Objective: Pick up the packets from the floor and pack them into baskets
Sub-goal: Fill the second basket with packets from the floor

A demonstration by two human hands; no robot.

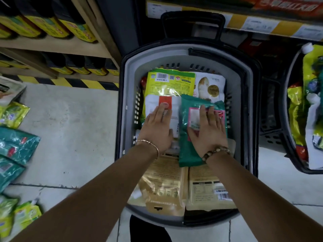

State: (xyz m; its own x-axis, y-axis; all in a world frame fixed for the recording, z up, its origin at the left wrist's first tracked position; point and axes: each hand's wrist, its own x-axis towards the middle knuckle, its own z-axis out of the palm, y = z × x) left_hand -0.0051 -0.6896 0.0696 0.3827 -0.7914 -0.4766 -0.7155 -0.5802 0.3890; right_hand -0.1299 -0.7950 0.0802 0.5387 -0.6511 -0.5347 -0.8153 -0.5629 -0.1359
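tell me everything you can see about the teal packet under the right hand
The teal packet is a glossy, crinkled plastic pouch with a pink-bordered label. It lies flat, slightly tilted, on top of other packets in the right half of the grey basket. The right hand presses on it with straight fingers; its near end overlaps a tan packet.

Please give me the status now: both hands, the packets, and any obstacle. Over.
Left hand open, flat on white packet. Right hand open, flat on teal packet in grey basket. More packets on floor at left. No obstacle seen.
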